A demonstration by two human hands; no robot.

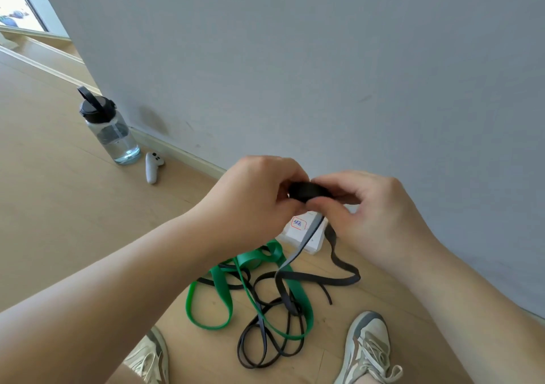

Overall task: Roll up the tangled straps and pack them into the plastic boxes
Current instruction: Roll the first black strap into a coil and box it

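Observation:
My left hand (253,194) and my right hand (365,206) meet in mid-air, both pinching a small black roll of strap (306,191). The loose black strap (283,295) hangs from the roll down to the floor, where it lies looped and tangled with a green strap (224,286). A white plastic box (303,230) with a red-framed label lies on the floor by the wall, partly hidden behind my hands.
A clear water bottle (112,130) with a black lid stands at the left by the wall. A white controller (152,166) lies beside it. My two shoes (368,348) flank the straps on the wooden floor. The grey wall (295,59) is close ahead.

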